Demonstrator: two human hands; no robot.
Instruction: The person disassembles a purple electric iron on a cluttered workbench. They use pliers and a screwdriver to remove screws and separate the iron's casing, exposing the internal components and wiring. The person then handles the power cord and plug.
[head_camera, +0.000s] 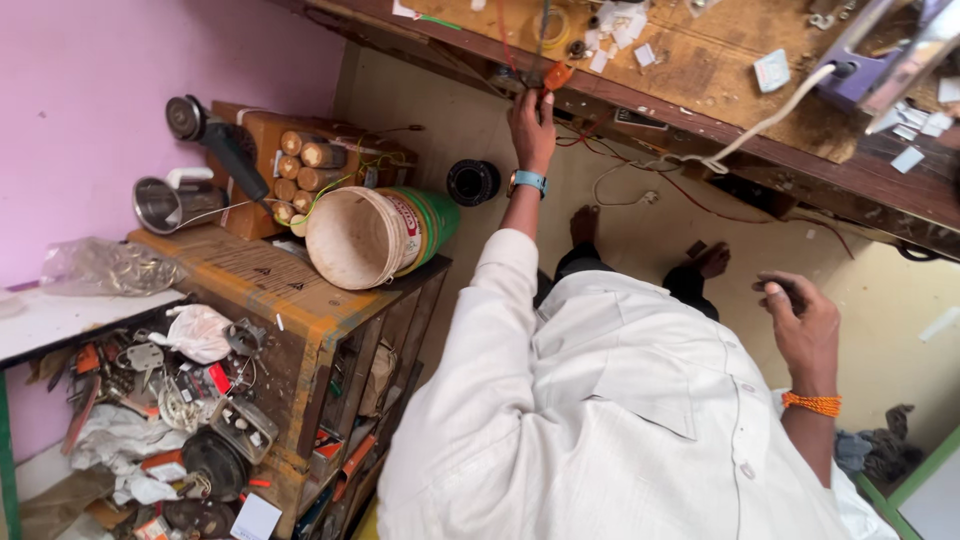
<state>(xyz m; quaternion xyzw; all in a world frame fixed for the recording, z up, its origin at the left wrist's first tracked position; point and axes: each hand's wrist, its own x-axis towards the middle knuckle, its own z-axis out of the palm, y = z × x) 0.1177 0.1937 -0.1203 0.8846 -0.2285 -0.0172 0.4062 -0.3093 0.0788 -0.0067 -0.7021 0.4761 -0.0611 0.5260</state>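
My left hand, with a blue-strapped watch on the wrist, reaches up to the front edge of a wooden workbench. Its fingers are closed on a small orange-handled tool among thin red wires that hang off that edge. My right hand, with an orange thread band at the wrist, is held at my side over the floor. Its fingers curl around a small dark object that is too small to identify. My white shirt fills the lower middle, and my bare feet show below the bench.
On the left, a wooden crate carries a white bucket lying on its side, an angle grinder and a steel cup. Loose parts and scrap pile up at lower left. A black ring lies on the floor. A white cable crosses the bench.
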